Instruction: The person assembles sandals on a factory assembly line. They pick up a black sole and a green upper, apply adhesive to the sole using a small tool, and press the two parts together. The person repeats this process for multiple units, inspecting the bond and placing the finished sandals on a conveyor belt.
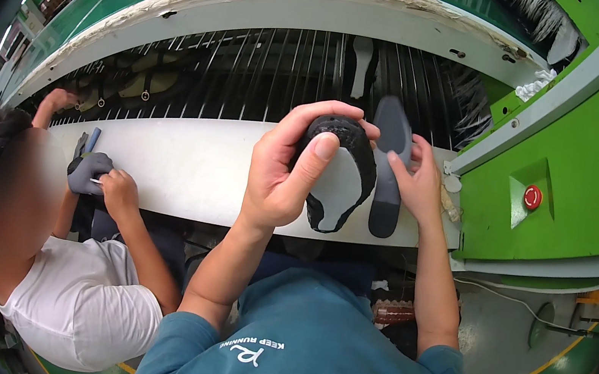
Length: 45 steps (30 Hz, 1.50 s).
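Note:
My left hand (272, 175) is wrapped round a black shoe upper (344, 186), thumb pressed on its underside. The upper's bottom faces up and shows a pale grey patch with a rough black rim. To its right, my right hand (422, 185) grips a dark grey shoe sole (391, 165) by its edge, fingers behind and thumb in front. The sole is held lengthwise, close beside the upper; I cannot tell whether they touch. Both are over the white worktop (203, 166).
Dark metal rods (254, 73) run behind the worktop, carrying another sole (360, 65) and buckled shoes (147, 85). A green machine (575, 187) with a red button (533, 198) stands right. At left, a person in a white shirt (80, 302) handles a grey piece (89, 171).

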Available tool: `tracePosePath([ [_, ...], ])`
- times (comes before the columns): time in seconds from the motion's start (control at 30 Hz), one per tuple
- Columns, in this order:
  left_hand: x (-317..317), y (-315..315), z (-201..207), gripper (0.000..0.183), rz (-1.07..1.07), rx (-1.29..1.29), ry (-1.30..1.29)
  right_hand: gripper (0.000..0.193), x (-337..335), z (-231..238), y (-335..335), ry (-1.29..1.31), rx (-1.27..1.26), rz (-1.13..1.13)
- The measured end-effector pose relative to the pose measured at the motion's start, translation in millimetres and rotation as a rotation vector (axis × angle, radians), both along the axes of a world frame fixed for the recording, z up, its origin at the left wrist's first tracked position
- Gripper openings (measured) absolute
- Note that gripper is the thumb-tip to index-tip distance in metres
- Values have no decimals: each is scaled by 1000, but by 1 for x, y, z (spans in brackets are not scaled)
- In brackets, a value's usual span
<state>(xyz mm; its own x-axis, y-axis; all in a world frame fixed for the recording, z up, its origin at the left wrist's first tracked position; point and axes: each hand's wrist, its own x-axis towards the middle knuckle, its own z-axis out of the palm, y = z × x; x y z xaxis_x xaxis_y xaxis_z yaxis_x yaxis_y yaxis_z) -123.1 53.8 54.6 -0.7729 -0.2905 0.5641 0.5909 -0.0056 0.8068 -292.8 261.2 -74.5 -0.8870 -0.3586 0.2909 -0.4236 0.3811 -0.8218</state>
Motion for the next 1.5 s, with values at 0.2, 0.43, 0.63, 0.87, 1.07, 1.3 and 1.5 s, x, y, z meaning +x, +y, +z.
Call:
tracePosePath([
  [0.2,1,-2,-3,38,-6,-23,24,46,-6,-33,70,367,583,-217],
  [0.43,0,1,-7,37,16,-16,32,29,-9,-2,82,297,231,-65],
  [0.63,1,2,-7,48,86,-95,7,33,31,130,71,-32,-483,144],
  [0.87,0,11,1,43,100,-44,-48,53,68,262,48,-25,-1057,884],
  [1.07,1,15,8,39,103,-87,-31,56,61,267,-4,-45,-1011,1098],
  [1.3,6,13,7,39,140,-66,-46,59,57,253,-42,23,-937,1140],
  [1.5,5,12,3,35,202,-54,-37,60,56,245,-56,40,-924,1115],
])
